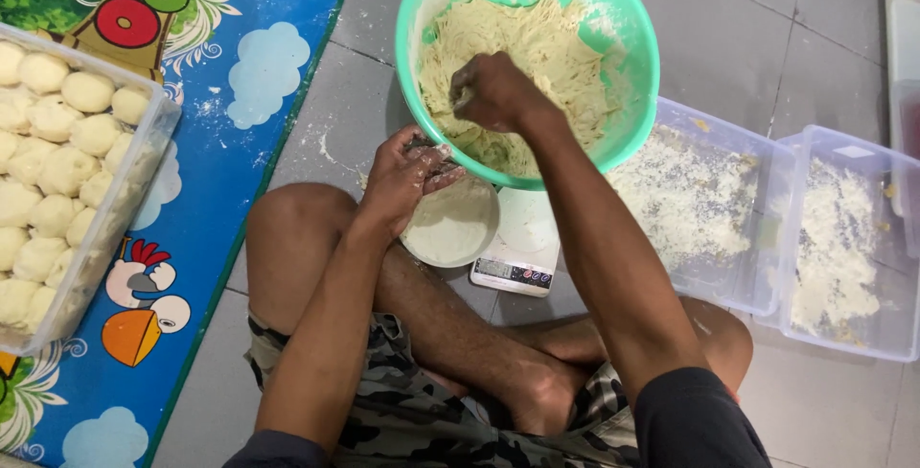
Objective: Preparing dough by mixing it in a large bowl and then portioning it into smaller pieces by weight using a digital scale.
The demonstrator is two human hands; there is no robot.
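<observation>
Small white kitchen scale (517,259) on tiled floor, front of the crossed legs, half hidden under a white dish. Its front strip has a grey rectangular LCD screen (494,268) w/ dark buttons beside it. No pkgs, labels or signs visible.

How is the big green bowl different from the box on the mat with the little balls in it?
The green bowl is round; the clear box has straight sides. The bowl holds one loose, shaggy mass of dough, while the box holds many smooth dough balls. The right hand is inside the bowl; no hand touches the box. The bowl sits on grey tiles, the box on the mat. Both hold pale dough.
</observation>
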